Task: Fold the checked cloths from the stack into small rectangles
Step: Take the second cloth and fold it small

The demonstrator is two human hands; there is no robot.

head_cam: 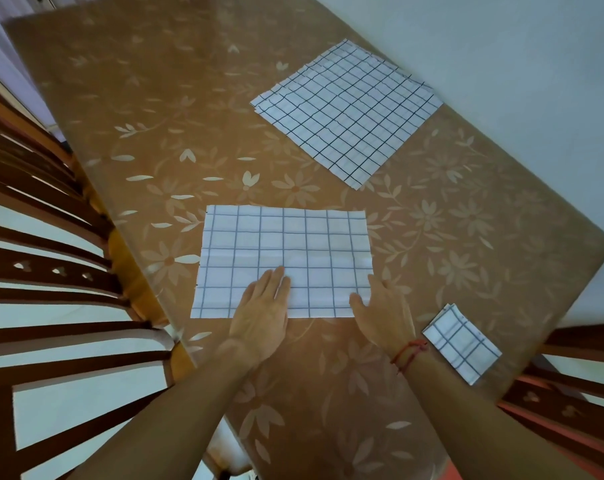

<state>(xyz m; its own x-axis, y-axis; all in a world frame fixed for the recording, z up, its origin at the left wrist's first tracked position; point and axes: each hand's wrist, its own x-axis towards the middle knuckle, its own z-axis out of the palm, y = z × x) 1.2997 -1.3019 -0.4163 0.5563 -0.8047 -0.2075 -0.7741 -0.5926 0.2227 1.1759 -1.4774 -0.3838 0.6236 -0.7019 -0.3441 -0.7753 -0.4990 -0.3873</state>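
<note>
One view only, worn on the head; it looks forward and steeply down from over the table's (155, 98) near edge; the frame is rolled, so the table runs slantwise; the wide lens bows the left chair (33, 271) and right chair (570, 393) at the margins; the left hand (262, 313) and right hand (383, 313) lie close below the lens; the cloth (283, 244) sits mid-frame, the stack (349, 112) farther off, upper right; the far end looks soft, perhaps out of focus.

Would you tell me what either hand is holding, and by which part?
Nothing is gripped; left hand and right hand press flat on the cloth by its near edge.
</note>
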